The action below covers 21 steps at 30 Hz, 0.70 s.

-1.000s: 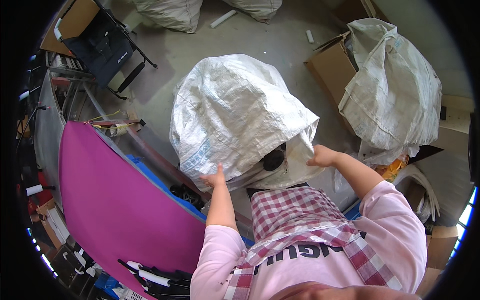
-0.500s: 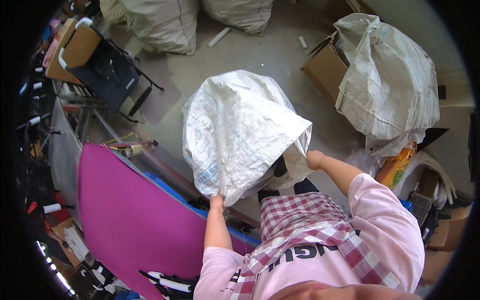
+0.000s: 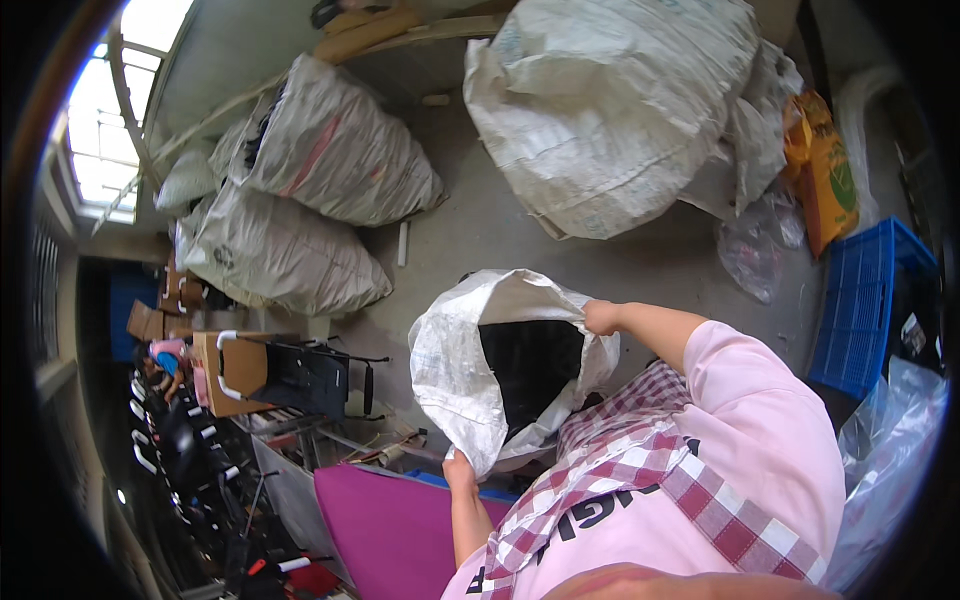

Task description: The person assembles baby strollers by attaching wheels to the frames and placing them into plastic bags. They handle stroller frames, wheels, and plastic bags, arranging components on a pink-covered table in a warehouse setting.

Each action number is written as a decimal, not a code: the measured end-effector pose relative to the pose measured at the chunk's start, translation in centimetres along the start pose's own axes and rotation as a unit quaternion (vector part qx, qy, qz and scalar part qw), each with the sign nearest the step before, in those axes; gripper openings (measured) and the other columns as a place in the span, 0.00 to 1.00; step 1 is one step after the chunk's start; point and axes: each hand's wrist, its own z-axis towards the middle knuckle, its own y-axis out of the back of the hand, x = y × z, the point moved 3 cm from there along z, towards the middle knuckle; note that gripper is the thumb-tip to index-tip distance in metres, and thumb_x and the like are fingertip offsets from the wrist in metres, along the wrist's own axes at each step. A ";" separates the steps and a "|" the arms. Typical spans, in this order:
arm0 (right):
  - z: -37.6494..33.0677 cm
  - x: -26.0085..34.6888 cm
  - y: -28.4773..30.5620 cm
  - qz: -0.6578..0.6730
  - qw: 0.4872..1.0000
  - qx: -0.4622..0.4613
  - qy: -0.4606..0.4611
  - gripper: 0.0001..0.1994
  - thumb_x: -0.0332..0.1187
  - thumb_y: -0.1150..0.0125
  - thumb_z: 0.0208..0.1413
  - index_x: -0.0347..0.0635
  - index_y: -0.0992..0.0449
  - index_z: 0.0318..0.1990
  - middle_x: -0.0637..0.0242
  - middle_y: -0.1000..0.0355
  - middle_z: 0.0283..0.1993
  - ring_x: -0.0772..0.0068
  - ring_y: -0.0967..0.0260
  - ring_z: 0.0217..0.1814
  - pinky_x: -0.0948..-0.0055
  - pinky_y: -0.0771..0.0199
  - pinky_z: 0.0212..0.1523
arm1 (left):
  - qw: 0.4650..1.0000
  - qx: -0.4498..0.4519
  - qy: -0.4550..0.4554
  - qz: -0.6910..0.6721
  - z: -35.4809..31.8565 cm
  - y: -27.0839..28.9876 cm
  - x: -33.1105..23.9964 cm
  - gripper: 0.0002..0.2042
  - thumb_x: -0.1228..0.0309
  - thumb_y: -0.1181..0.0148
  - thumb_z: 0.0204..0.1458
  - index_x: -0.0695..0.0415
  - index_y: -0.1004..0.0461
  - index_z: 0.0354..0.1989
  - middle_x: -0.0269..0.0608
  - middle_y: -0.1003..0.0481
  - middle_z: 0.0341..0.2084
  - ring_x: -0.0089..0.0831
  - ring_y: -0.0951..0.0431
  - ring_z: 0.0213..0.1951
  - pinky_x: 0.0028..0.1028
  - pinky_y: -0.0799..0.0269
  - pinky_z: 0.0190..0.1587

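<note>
A white woven sack hangs open in front of me, its mouth facing up and showing dark contents inside. My left hand grips the near lower edge of the sack's rim. Gripping the far right edge of the rim is my right hand, with that arm stretched out in a pink sleeve. Both hands hold the mouth spread wide. Below my chest a plaid cloth covers my front.
Large stuffed white sacks stand on the concrete floor at the back and the left. A blue plastic crate is at the right, an orange bag behind it. A magenta board leans below, and a cardboard box sits left.
The view swung round to the room's other side. The sack, earlier held up with its closed body facing me, now hangs with its mouth open toward me; both hands stay on its rim.
</note>
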 end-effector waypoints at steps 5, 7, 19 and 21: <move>-17.2 -7.0 -1.3 0.183 0.975 -0.122 -0.025 0.11 0.27 0.48 0.39 0.32 0.23 0.31 0.43 0.26 0.34 0.45 0.27 0.35 0.56 0.28 0.36 | 0.994 0.075 0.000 0.083 -5.8 -7.6 -8.3 0.19 0.64 0.50 0.56 0.75 0.26 0.35 0.49 0.23 0.30 0.34 0.23 0.34 0.35 0.30 0.37; -22.9 -9.5 -4.4 0.256 0.956 -0.126 -0.066 0.11 0.26 0.50 0.40 0.36 0.23 0.32 0.51 0.26 0.28 0.55 0.27 0.30 0.59 0.29 0.33 | 0.984 0.115 -0.035 0.133 -6.4 -10.2 -11.4 0.19 0.64 0.50 0.56 0.75 0.26 0.35 0.49 0.23 0.30 0.34 0.24 0.34 0.34 0.30 0.37; -45.5 -13.2 -12.1 0.621 0.666 -0.295 -0.290 0.12 0.26 0.53 0.48 0.31 0.27 0.38 0.57 0.31 0.23 0.68 0.37 0.15 0.67 0.41 0.11 | 0.856 0.266 -0.338 0.288 -16.3 -27.6 -35.3 0.21 0.59 0.51 0.57 0.70 0.25 0.30 0.63 0.25 0.25 0.53 0.22 0.33 0.42 0.31 0.35; -46.7 -15.1 -13.5 0.760 0.466 -0.351 -0.287 0.07 0.25 0.56 0.50 0.38 0.31 0.35 0.65 0.38 0.19 0.74 0.48 0.12 0.72 0.47 0.13 | 0.817 0.349 -0.341 0.306 -18.6 -31.6 -37.7 0.19 0.60 0.48 0.57 0.68 0.26 0.31 0.53 0.24 0.23 0.38 0.24 0.26 0.38 0.32 0.32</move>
